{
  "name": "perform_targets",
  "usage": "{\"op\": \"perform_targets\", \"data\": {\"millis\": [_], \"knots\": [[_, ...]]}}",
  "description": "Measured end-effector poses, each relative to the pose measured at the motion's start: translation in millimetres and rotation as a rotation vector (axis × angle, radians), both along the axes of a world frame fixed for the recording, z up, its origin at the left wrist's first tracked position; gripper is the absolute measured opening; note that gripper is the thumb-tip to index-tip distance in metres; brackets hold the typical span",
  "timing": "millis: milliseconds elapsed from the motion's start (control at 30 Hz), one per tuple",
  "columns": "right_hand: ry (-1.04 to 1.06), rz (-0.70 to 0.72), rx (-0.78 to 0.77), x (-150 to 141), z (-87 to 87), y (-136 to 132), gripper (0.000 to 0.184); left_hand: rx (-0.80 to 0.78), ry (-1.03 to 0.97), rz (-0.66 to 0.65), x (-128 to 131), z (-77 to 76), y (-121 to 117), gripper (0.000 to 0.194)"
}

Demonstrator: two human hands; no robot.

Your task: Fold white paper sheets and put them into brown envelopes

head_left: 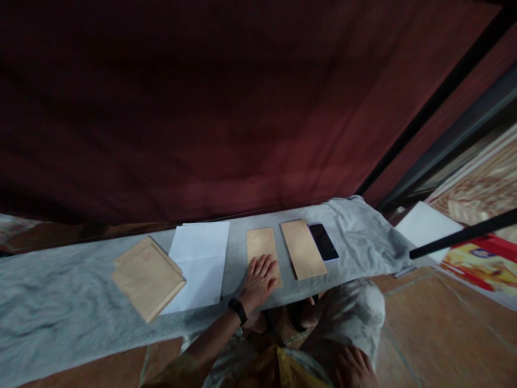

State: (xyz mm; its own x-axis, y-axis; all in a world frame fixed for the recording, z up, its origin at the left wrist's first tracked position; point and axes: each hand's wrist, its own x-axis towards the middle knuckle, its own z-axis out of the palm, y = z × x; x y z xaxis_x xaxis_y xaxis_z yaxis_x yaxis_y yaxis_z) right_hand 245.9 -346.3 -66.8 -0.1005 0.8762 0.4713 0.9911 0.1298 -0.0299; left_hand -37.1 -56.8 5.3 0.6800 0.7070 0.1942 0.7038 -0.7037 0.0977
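Observation:
My left hand [258,280], with a dark band at the wrist, lies flat on a brown envelope [260,240], covering its lower part. Its fingers are stretched out, pressed on the paper. On my thigh at the bottom right rests my right hand [354,367], dim and partly cut off, with its fingers laid out and nothing seen in it. To the right of the covered envelope is a second brown envelope [304,250]. A stack of brown envelopes [147,277] lies to the left, overlapping white paper sheets [204,258] that show a fold crease.
A phone [323,242] with a dark screen touches the right envelope's edge. Everything lies on a narrow bench covered with grey cloth [81,302]. A dark red curtain [242,134] hangs behind it. A black bar [460,242] and a colourful box [484,264] are at right.

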Motion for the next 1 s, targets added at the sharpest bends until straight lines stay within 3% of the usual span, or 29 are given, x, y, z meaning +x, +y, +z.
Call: {"op": "perform_targets", "data": {"millis": [33,133,233,367,500,633,767,1000], "knots": [[0.047,0.003,0.009,-6.5,7.0,10.0,0.051,-0.004,0.0,-0.007,-0.1,-0.1,-0.6,0.055],[0.101,0.082,-0.233,-37.1,39.7,60.6,0.049,-0.018,0.007,-0.005,0.6,0.3,-2.3,0.056],[0.264,0.154,-0.219,-79.8,68.3,127.4,0.053,-0.03,0.022,0.006,1.7,0.0,-4.1,0.057],[0.338,0.229,-0.197,-129.7,78.1,188.9,0.058,-0.023,0.042,-0.001,-2.1,-7.3,-10.9,0.061],[0.248,0.271,-0.225,-145.3,68.6,196.2,0.062,-0.022,0.021,0.018,-12.3,-15.3,-20.2,0.061],[0.189,0.238,-0.229,-141.5,61.3,187.8,0.065,-0.062,-0.034,0.019,-14.6,-11.0,-14.6,0.053],[0.184,0.213,-0.207,-141.0,62.8,188.6,0.065,-0.096,-0.039,0.023,2.0,-4.5,15.3,0.05],[0.165,0.187,-0.238,-142.4,71.3,190.4,0.067,-0.022,0.001,0.079,28.9,-9.5,73.7,0.059]]}}
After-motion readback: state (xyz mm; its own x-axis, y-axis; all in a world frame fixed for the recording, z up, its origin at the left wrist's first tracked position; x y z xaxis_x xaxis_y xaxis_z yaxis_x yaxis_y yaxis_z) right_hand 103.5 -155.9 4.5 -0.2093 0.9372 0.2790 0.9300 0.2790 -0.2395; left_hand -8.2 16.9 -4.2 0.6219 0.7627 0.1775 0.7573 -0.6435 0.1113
